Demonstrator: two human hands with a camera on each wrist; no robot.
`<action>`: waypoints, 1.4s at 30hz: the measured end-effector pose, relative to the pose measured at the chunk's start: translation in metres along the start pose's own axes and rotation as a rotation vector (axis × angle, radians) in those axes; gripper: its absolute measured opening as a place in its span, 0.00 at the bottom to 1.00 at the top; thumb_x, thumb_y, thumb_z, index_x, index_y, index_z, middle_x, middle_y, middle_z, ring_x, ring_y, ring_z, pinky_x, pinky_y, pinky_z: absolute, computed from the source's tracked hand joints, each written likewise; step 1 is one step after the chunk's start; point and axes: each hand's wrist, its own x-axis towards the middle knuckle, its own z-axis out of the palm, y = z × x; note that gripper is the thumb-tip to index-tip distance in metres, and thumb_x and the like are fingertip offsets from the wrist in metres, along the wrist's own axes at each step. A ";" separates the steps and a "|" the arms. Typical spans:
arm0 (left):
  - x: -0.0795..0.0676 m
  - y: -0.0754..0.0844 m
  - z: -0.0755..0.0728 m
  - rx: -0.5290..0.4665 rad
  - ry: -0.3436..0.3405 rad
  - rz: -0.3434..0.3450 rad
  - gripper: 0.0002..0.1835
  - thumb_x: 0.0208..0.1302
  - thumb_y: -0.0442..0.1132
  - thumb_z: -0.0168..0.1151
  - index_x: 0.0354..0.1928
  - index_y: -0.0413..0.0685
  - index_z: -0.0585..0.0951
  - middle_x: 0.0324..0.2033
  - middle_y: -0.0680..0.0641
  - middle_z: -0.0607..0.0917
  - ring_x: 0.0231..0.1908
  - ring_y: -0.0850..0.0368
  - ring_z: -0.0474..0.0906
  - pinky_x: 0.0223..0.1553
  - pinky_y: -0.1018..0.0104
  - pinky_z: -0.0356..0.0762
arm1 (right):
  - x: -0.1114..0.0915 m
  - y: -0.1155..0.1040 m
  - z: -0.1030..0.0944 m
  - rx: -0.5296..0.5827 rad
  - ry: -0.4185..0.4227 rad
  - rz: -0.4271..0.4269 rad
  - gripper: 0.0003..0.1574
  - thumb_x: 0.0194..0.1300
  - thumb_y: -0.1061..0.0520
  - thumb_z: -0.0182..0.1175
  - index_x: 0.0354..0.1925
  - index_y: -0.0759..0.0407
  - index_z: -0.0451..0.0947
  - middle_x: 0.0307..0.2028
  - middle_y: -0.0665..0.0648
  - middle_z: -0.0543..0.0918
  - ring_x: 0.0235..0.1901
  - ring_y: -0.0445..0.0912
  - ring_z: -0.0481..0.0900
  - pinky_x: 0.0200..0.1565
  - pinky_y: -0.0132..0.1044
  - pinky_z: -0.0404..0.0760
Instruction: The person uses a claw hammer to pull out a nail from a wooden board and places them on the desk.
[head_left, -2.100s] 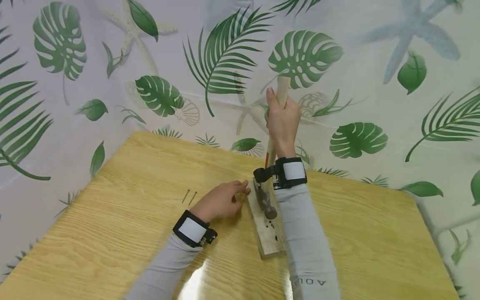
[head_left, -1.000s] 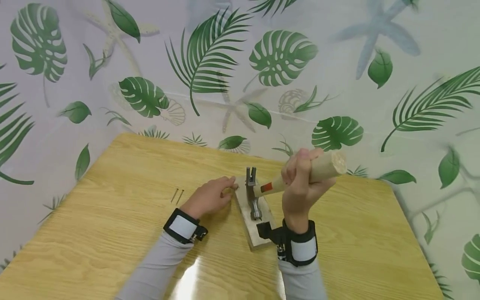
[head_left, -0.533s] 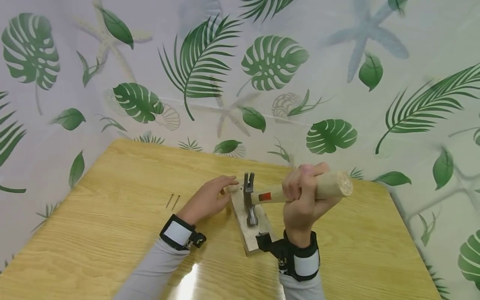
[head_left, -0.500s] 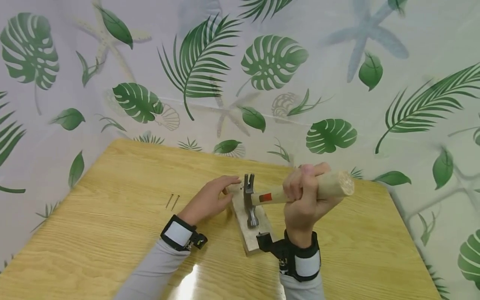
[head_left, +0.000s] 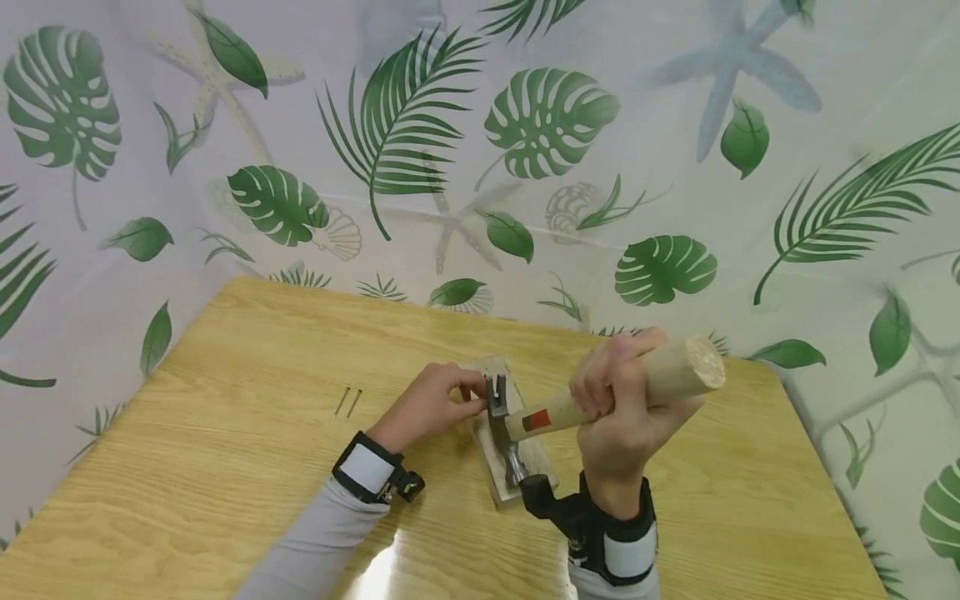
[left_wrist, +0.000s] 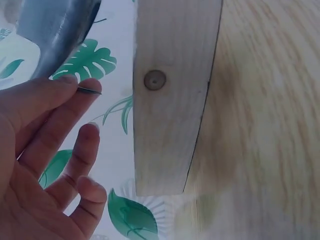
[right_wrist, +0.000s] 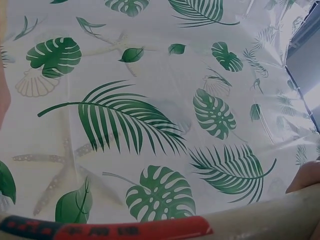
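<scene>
My right hand (head_left: pixel 626 417) grips the thick pale handle of a claw hammer (head_left: pixel 538 420), its butt end pointing up and right. The hammer's steel head lies over a wooden block (head_left: pixel 536 457) on the table, claw pointing away, striking face toward me. In the left wrist view, the left hand (left_wrist: pixel 45 135) pinches a thin dark nail (left_wrist: pixel 90 90) between thumb and index finger, right at the claw; most of the nail is hidden. The other fingers are loosely bent. A round mark (left_wrist: pixel 155 80) shows on the block's side. The right wrist view shows the handle's red band (right_wrist: pixel 130 229).
Two loose nails (head_left: pixel 348 403) lie side by side on the wood-grain table (head_left: pixel 262 358), left of the left hand. A leaf-printed cloth (head_left: pixel 420 125) hangs behind the table's far edge.
My left hand has left the block's far-left edge, come to the claw and pinched the nail there. The hammer head has come slightly toward me, its handle swung from upright to leaning right.
</scene>
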 end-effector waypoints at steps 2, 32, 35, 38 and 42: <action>0.000 0.001 -0.002 0.019 0.021 0.002 0.04 0.67 0.37 0.68 0.37 0.57 0.88 0.34 0.58 0.88 0.37 0.61 0.79 0.40 0.63 0.77 | 0.000 0.000 0.000 -0.003 -0.023 0.016 0.17 0.66 0.74 0.43 0.20 0.68 0.59 0.09 0.52 0.54 0.08 0.38 0.52 0.11 0.27 0.53; -0.045 -0.031 -0.084 0.316 0.014 -0.706 0.23 0.58 0.36 0.67 0.08 0.51 0.69 0.12 0.53 0.68 0.16 0.55 0.65 0.20 0.63 0.65 | 0.003 0.001 -0.003 -0.105 -0.021 0.092 0.21 0.66 0.73 0.47 0.18 0.67 0.56 0.09 0.52 0.56 0.06 0.39 0.52 0.09 0.29 0.53; -0.043 -0.032 -0.082 0.363 -0.002 -0.746 0.19 0.56 0.37 0.67 0.12 0.48 0.71 0.19 0.47 0.76 0.22 0.50 0.71 0.25 0.57 0.70 | 0.003 0.001 -0.002 -0.115 -0.019 0.089 0.21 0.66 0.73 0.48 0.18 0.68 0.56 0.09 0.52 0.56 0.06 0.40 0.53 0.09 0.30 0.53; -0.043 -0.034 -0.080 0.385 -0.026 -0.777 0.15 0.57 0.38 0.67 0.16 0.45 0.74 0.26 0.42 0.80 0.26 0.46 0.75 0.28 0.55 0.72 | 0.003 0.001 -0.002 -0.119 -0.016 0.093 0.20 0.66 0.73 0.48 0.18 0.68 0.56 0.09 0.52 0.56 0.06 0.40 0.53 0.09 0.30 0.53; -0.045 -0.036 -0.079 0.393 -0.048 -0.802 0.14 0.59 0.40 0.69 0.19 0.43 0.79 0.29 0.41 0.82 0.29 0.45 0.78 0.30 0.53 0.76 | 0.002 0.001 -0.002 -0.120 -0.012 0.102 0.20 0.67 0.72 0.48 0.19 0.68 0.56 0.09 0.52 0.56 0.06 0.40 0.53 0.09 0.30 0.53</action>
